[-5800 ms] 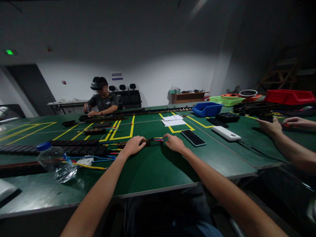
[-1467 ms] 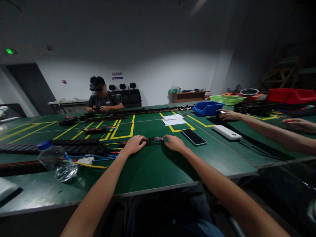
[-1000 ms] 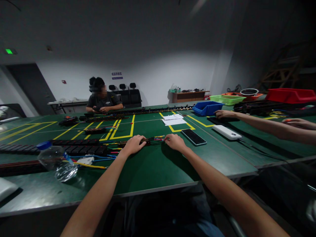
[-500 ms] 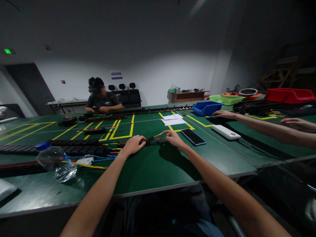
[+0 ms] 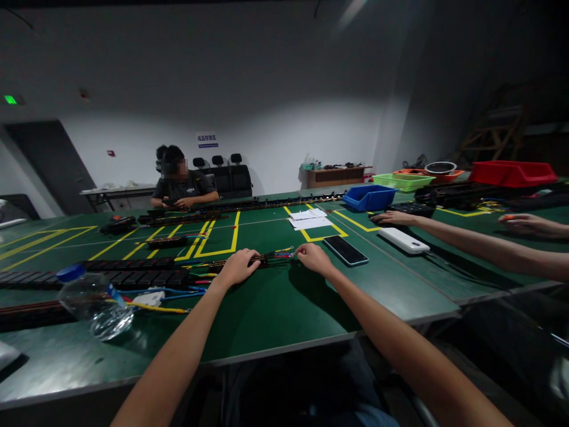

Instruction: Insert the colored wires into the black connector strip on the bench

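A narrow dark strip (image 5: 264,260) lies on the green table (image 5: 258,314) in front of me. From its right end comes a bunch of thin coloured wires (image 5: 281,255), among them yellow, red and blue ones. My left hand (image 5: 240,267) is wrapped over the strip from above, its fingers curled round it. At the wires' tips, my right hand (image 5: 313,259) has thumb and forefinger pinched together on a wire end. Exactly which wire sits between them is too small to tell. The yellow wire's ring-shaped tip stands free just above that hand.
A phone (image 5: 345,250) and a white power bank (image 5: 403,241) lie to the right, near a co-worker's hand (image 5: 393,218). Left are a water bottle (image 5: 95,302) and black segmented strips (image 5: 142,277). Papers (image 5: 310,218) and a blue bin (image 5: 368,197) are farther back. Another person (image 5: 186,184) sits opposite.
My right hand's fingers have closed from a looser, pointing shape into a pinch at the wire ends. The yellow wire has shifted slightly. My left hand stays on the strip.
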`<state>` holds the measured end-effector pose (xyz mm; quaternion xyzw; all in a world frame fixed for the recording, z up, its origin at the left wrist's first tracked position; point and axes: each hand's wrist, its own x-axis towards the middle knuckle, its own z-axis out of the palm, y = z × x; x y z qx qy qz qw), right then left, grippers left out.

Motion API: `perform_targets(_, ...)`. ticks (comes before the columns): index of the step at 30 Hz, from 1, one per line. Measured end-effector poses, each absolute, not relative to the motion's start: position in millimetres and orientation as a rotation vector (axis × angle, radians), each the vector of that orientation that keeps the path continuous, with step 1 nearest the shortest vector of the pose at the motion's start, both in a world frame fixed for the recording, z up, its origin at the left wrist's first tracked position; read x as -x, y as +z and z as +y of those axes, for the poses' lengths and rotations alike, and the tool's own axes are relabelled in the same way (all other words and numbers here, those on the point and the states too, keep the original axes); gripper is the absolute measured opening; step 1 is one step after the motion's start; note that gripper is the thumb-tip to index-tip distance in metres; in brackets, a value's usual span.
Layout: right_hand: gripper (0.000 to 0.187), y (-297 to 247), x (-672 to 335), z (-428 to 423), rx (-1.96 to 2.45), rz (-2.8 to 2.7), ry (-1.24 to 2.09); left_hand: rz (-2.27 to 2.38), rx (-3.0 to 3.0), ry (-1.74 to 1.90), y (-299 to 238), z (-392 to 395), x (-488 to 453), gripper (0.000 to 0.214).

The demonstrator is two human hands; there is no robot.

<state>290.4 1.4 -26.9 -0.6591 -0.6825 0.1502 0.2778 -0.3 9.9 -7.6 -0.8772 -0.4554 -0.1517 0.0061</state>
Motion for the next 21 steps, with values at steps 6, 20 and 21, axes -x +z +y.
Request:
perform_targets(6,0.028,-24.5,-287.1,-2.7,1.771,-1.886,0.399,-1.419,2.743,-0.478,-9.1,13.5,0.8,0.037)
perform_targets(20,0.018,-29.5,-288.7,-2.4,1.56,-1.886,0.111,-1.341,2.747,-0.486,-11.4,17.9,-2.5,0.037)
perform_targets(21,0.019,-28.1,-288.8,-3.7,1.593,-1.893,0.121,-1.339,2.748,-0.493,-11.6,18.2,-2.5,0.037)
